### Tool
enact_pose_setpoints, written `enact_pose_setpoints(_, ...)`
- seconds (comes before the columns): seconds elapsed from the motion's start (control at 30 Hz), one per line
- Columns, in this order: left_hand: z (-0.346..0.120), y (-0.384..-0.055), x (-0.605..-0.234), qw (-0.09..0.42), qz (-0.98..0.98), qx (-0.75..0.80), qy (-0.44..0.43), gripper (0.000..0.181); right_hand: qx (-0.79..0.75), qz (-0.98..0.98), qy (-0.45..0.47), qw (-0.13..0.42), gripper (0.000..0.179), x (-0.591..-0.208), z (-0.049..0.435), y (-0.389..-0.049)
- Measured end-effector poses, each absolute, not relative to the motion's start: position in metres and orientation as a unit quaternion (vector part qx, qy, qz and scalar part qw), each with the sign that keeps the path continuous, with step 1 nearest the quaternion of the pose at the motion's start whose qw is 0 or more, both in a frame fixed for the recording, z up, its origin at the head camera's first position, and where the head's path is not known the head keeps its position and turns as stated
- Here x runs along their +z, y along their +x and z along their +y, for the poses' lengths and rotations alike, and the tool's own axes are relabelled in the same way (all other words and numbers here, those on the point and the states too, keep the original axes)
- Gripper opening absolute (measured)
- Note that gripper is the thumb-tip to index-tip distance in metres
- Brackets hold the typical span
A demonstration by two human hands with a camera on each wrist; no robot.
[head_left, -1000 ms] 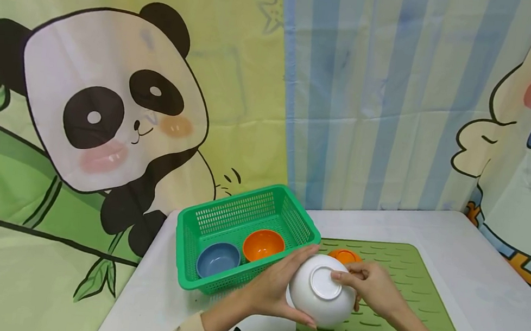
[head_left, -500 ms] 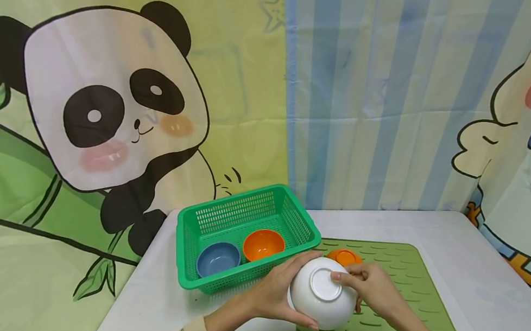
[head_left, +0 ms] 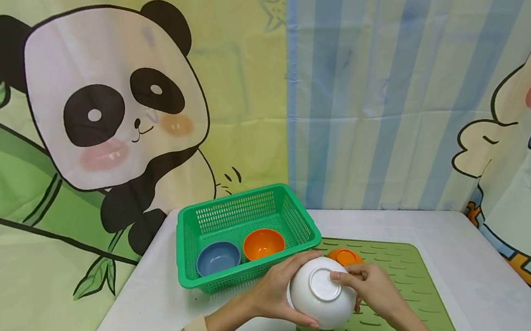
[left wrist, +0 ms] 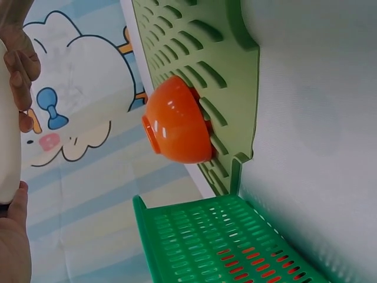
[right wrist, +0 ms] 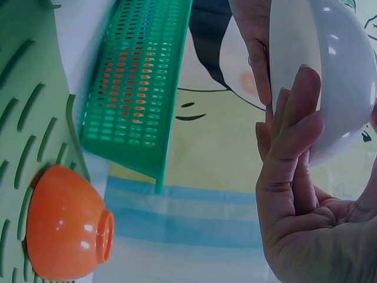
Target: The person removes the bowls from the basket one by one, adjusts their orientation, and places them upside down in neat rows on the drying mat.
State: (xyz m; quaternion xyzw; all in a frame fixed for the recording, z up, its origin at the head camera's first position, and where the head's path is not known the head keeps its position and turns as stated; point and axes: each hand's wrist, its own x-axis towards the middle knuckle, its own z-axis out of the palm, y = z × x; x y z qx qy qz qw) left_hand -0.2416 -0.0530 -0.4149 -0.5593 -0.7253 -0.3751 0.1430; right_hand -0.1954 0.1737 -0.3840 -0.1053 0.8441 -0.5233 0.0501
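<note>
Both hands hold a white bowl (head_left: pixel 305 306) above the mat's left side, its ring-shaped base facing the head camera. My left hand (head_left: pixel 273 292) grips it from the left, thumb along the lower side and fingers at the top. From the right, my right hand (head_left: pixel 376 290) pinches it, thumb at the base ring. In the right wrist view, the right hand's fingers (right wrist: pixel 294 135) lie over the rim of the white bowl (right wrist: pixel 347 76). Beyond the hands, an orange bowl (head_left: pixel 345 256) sits upside down on the green mat (head_left: pixel 405 279).
Left of the mat stands a green slotted basket (head_left: pixel 253 274) on the white table (head_left: pixel 141 304). It contains a blue bowl (head_left: pixel 218 260) and an upright orange bowl (head_left: pixel 263 245). A printed curtain (head_left: pixel 245 87) hangs behind the table.
The white bowl and left hand have shifted down very slightly since the earliest frame. The right hand stays almost still, and both hands keep their hold.
</note>
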Motion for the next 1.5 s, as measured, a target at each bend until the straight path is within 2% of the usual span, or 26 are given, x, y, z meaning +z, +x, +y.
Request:
enact_pose_setpoints(0.3, -0.052, -0.243, -0.417, 0.162, -0.720, -0.384, -0.555, 0.113, -0.515, 0.850, -0.099, 0.041, 0.044, -0.383, 0.173, -0.195)
enact_pose_setpoints(0.53, -0.051, -0.245, -0.419, 0.178, -0.722, -0.387, -0.545, 0.111, -0.506, 0.859, -0.076, 0.004, 0.059, -0.383, 0.171, -0.193)
enact_pose_setpoints(0.63, -0.051, -0.246, -0.420, 0.183, -0.720, -0.391, -0.543, 0.110, -0.511, 0.852, -0.110, -0.028, 0.054, -0.387, 0.173, -0.192)
enact_pose_setpoints(0.73, -0.050, -0.246, -0.419, 0.180, -0.719, -0.402, -0.538, 0.110, -0.506, 0.840, -0.182, -0.074, 0.051, -0.392, 0.178, -0.193)
enact_pose_setpoints(0.8, -0.050, -0.244, -0.415, 0.177, -0.716, -0.410, -0.536, 0.109, -0.480, 0.836, -0.240, -0.113, 0.062, -0.397, 0.182, -0.194)
enact_pose_setpoints(0.93, -0.050, -0.236, -0.403, 0.181, -0.711, -0.421, -0.533, 0.103, -0.400, 0.833, -0.331, -0.190, 0.095, -0.403, 0.187, -0.196)
enact_pose_setpoints(1.07, -0.050, -0.230, -0.393, 0.185, -0.710, -0.427, -0.529, 0.097, -0.364, 0.825, -0.372, -0.220, 0.116, -0.403, 0.185, -0.193)
enact_pose_setpoints(1.27, -0.044, -0.229, -0.391, 0.189, -0.704, -0.430, -0.533, 0.100, -0.378, 0.811, -0.390, -0.219, 0.120, -0.395, 0.181, -0.184)
enact_pose_setpoints(1.5, -0.031, -0.235, -0.400, 0.173, -0.699, -0.444, -0.532, 0.103, -0.398, 0.795, -0.403, -0.219, 0.119, -0.416, 0.192, -0.196)
